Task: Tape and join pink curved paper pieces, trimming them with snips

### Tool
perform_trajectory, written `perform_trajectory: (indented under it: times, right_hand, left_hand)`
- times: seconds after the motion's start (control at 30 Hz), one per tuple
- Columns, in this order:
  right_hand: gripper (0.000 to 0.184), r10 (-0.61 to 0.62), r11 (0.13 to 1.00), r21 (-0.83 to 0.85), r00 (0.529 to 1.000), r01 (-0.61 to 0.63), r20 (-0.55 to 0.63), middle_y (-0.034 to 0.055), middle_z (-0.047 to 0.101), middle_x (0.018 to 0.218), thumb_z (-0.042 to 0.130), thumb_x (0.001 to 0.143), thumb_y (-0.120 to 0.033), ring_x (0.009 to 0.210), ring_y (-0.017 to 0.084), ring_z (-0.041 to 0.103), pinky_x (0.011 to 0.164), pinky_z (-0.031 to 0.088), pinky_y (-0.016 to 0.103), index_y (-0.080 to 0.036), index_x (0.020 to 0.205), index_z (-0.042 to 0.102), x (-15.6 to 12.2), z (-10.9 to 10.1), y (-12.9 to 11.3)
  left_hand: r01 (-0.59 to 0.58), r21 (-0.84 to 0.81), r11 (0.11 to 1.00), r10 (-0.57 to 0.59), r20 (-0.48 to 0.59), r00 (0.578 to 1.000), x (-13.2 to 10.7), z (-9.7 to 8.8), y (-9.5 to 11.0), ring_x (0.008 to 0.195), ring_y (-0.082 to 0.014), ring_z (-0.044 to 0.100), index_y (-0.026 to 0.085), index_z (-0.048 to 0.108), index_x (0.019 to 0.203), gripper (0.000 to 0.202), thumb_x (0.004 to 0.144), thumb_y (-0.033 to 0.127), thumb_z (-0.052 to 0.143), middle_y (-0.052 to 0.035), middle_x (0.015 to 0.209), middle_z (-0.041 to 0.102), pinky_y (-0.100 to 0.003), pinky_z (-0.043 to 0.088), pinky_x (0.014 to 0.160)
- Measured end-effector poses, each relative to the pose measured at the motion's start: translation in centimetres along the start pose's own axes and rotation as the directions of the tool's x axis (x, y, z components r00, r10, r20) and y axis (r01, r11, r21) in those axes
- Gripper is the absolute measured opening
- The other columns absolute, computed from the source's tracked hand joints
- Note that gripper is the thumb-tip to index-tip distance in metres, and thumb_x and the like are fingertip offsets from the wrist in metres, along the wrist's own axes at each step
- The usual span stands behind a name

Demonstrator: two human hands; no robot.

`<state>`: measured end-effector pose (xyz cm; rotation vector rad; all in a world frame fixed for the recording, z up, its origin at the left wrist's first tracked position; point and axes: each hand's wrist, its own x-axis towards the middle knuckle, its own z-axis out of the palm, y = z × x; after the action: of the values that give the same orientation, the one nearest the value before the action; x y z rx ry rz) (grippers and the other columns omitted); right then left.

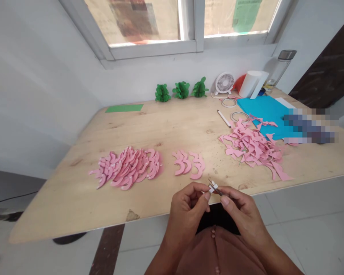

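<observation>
My left hand [190, 202] pinches a small white piece [212, 188] between thumb and forefinger, just above the table's front edge. My right hand [240, 208] is closed on a slim, dark, pointed tool that looks like tweezers [218, 191]; its tips cross the white piece. The fingers hide most of the tool. Beyond my hands lie a few pink curved paper cutouts [198, 167]. To their left spreads a large overlapping pile of similar pink cutouts [132, 168], some with small white spots.
Pink paper scraps [252, 145] are heaped at the right, near blue sheets [260, 109], a white marker [224, 118] and tape rolls [240, 117]. Green paper shapes [182, 90], a small fan [224, 83] and a glass bottle [278, 70] stand along the wall. A green strip [124, 108] lies back left.
</observation>
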<state>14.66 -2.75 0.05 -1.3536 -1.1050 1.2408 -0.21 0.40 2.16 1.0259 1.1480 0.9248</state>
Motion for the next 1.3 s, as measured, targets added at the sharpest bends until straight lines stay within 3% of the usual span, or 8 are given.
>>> perform_trajectory:
  times: [0.83,1.03,1.3]
  right_hand:
    - [0.022,-0.122,0.979,-0.173,0.990,0.107,-0.078,0.0037,0.073,0.091,0.061,0.083,-0.038,0.089,0.021,0.066,0.079,0.051,0.031,-0.023,0.094,0.072,0.0,0.0,0.6]
    - [0.024,-0.084,0.984,-0.163,0.996,0.078,-0.029,0.0018,0.068,0.080,0.059,0.085,-0.039,0.087,0.021,0.064,0.073,0.050,0.028,-0.022,0.096,0.069,0.0,0.0,0.5]
    - [0.025,-0.083,0.988,-0.125,0.996,0.087,0.039,0.0025,0.068,0.086,0.057,0.087,-0.039,0.083,0.018,0.061,0.077,0.048,0.028,-0.021,0.100,0.069,0.2,-0.1,0.2]
  left_hand:
    - [-0.026,-0.008,1.000,0.026,0.008,1.000,0.0,0.1,-0.4,0.038,-0.0051,0.038,0.015,0.066,0.076,0.021,0.076,0.036,0.065,0.0037,0.049,0.052,-0.016,0.027,0.038]
    - [-0.029,0.003,1.000,0.029,0.022,0.999,-0.1,-0.2,-0.3,0.036,-0.0039,0.034,0.015,0.066,0.079,0.020,0.077,0.035,0.064,0.0041,0.050,0.053,-0.016,0.024,0.037]
    - [0.010,-0.034,0.999,-0.010,-0.007,1.000,-0.3,0.0,0.6,0.034,-0.0016,0.028,0.015,0.064,0.081,0.016,0.078,0.030,0.063,0.0048,0.052,0.054,-0.016,0.017,0.035]
